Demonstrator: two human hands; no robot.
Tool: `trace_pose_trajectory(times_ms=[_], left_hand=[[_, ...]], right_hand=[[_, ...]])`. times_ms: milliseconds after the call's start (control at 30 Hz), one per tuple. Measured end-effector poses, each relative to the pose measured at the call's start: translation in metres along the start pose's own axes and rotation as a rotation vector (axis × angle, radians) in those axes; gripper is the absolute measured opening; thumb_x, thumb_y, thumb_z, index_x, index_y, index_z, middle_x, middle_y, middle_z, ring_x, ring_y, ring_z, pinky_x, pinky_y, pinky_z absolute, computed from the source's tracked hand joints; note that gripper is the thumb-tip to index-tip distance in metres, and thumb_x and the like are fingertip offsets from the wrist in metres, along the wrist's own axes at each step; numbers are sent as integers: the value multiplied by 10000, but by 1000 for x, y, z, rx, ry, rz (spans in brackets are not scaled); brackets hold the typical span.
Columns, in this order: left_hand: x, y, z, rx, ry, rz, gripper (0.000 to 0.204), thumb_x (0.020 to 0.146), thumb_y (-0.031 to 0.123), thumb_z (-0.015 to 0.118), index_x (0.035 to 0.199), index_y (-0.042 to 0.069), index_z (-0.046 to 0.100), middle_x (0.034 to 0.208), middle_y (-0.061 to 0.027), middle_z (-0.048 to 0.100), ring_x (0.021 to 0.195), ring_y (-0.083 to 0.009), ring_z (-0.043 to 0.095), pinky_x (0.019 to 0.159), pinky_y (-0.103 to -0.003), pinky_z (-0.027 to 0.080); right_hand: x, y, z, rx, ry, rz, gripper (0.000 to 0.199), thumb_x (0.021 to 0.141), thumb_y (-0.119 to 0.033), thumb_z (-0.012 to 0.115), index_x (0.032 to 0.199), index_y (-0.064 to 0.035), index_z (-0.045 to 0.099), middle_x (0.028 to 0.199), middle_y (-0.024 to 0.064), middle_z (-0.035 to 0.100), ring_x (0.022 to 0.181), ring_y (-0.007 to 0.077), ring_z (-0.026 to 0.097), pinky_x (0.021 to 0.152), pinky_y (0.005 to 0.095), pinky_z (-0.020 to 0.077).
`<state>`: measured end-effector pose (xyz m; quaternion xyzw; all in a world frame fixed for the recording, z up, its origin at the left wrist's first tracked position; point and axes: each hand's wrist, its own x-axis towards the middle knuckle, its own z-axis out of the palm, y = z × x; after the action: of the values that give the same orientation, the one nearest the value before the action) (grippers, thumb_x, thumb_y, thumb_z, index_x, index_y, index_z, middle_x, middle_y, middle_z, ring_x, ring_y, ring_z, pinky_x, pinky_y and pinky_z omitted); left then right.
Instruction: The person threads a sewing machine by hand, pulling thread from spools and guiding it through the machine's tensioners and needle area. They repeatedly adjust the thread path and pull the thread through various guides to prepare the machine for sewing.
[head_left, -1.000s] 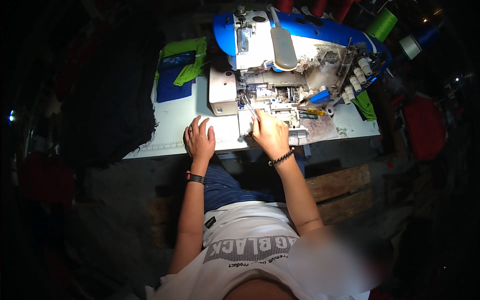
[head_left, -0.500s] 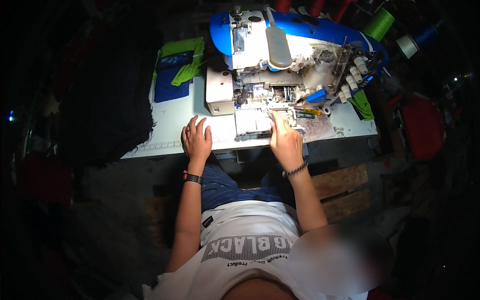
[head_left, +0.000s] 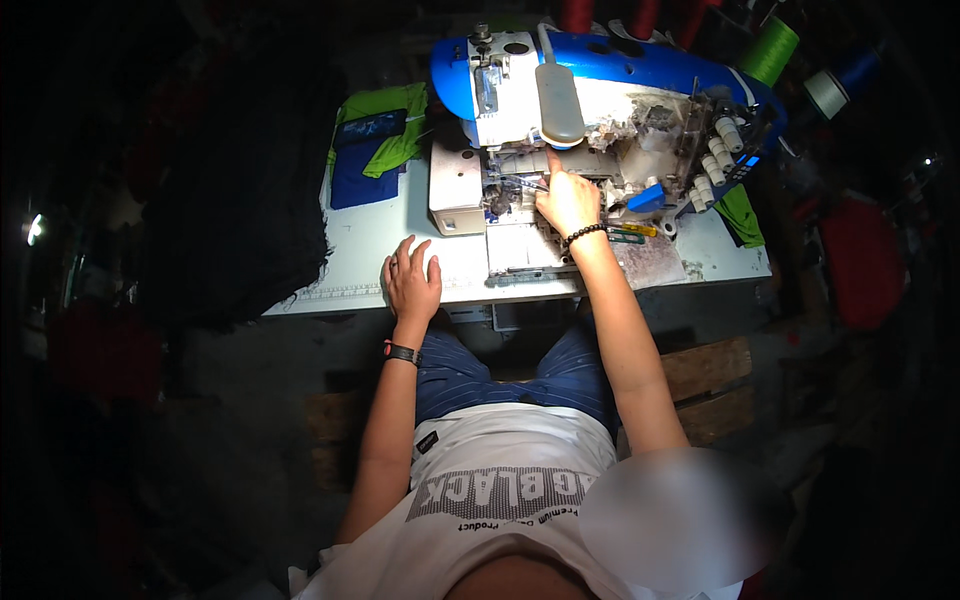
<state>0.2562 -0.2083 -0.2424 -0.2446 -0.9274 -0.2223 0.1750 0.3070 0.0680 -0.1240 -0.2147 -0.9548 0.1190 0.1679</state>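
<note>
A blue and white sewing machine [head_left: 600, 75] with its front parts exposed stands on a white table [head_left: 370, 235]. My right hand [head_left: 572, 203] is inside the machine's open front, index finger stretched up toward the area below the grey lamp [head_left: 560, 105]. The other fingers are curled around what looks like a pair of tweezers [head_left: 522, 183], thin and pale, pointing left; its grip end is hidden. My left hand [head_left: 412, 283] lies on the table's front edge with fingers spread, holding nothing, left of the machine's metal plate [head_left: 512, 250].
Green and blue cloth [head_left: 365, 180] with a dark phone [head_left: 372, 127] on it lies left of the machine. Dark fabric [head_left: 240, 230] hangs farther left. Small screwdrivers [head_left: 638, 231] lie right of my right hand. Thread cones [head_left: 772, 52] stand at the back right.
My right hand has moved forward from the front plate, deeper into the machine, and its index finger has stretched out. My left hand stays on the table. The whole view has shifted slightly.
</note>
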Motion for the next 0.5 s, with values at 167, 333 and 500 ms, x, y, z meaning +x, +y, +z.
trace_pose_trajectory(times_ms=[167, 333, 500], left_hand=[[1, 0, 3, 16, 22, 15, 320, 928, 281, 568, 1222, 160, 608, 1362, -84, 511, 1231, -273, 511, 1121, -433, 277], [0, -9, 5, 4, 15, 67, 330, 929, 284, 564, 1226, 145, 608, 1368, -89, 501, 1238, -276, 503, 1126, -446, 268], [6, 3, -1, -25, -16, 31, 334, 931, 281, 559, 1229, 139, 604, 1383, -93, 490, 1252, -280, 496, 1135, -449, 254]], right_hand=[[1, 8, 10, 58, 34, -51, 659, 772, -182, 610, 1402, -61, 460, 829, 182, 695, 815, 313, 688, 767, 424, 534], [-21, 30, 12, 25, 117, -85, 720, 742, -136, 592, 1443, -174, 434, 774, 124, 701, 728, 299, 688, 673, 414, 545], [-54, 94, -30, -96, 107, -65, 558, 881, -217, 600, 1412, -303, 451, 623, 184, 632, 580, 375, 632, 583, 502, 503]])
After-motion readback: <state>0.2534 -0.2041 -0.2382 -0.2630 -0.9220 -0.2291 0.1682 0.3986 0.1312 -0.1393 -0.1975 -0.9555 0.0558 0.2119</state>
